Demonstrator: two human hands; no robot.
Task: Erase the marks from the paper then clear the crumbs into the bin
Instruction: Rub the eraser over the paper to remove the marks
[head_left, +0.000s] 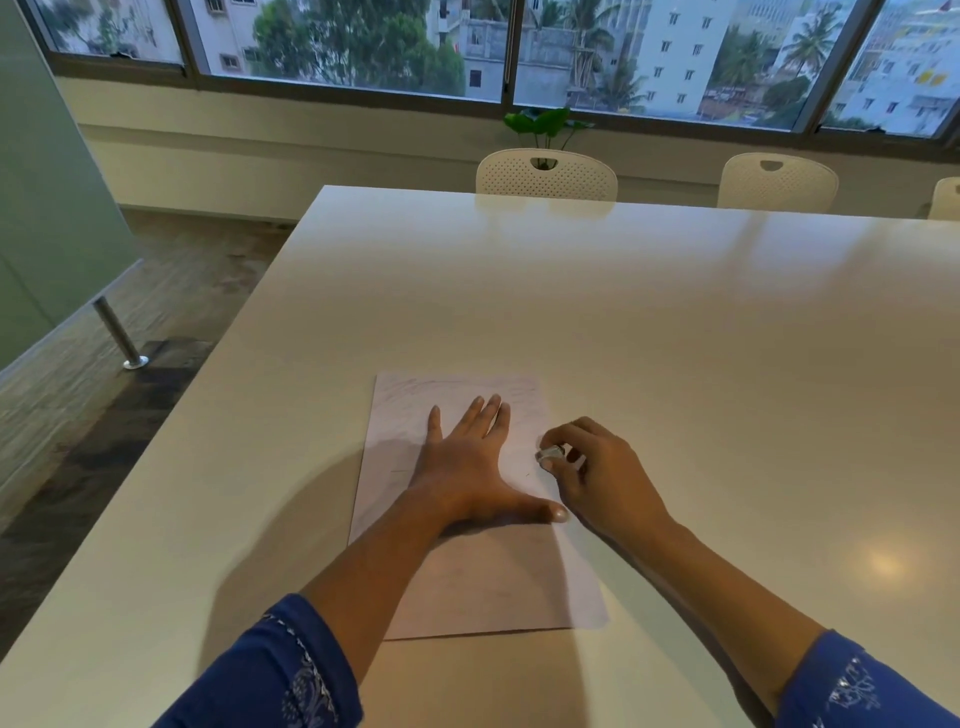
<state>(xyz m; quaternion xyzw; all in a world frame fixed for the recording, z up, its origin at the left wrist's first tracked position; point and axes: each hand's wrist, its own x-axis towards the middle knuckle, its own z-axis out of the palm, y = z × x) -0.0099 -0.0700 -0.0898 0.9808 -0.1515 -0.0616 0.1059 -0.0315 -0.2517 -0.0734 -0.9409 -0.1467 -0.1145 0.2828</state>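
Observation:
A white sheet of paper (400, 431) lies on the white table, with faint pencil marks near its top edge. My left hand (470, 462) presses flat on the middle of the sheet, fingers spread and thumb stretched out to the right. At the paper's right edge my right hand (597, 470) pinches a small pale eraser (550, 454) between thumb and fingers, with the eraser's tip down at the sheet. No crumbs can be made out, and no bin is in view.
The large white table (675, 338) stretches away to the far side, where white perforated chairs (545, 174) stand under a window. The table's left edge drops off to a dark floor with a metal post (119, 338). A green plant (545, 124) stands behind the chairs.

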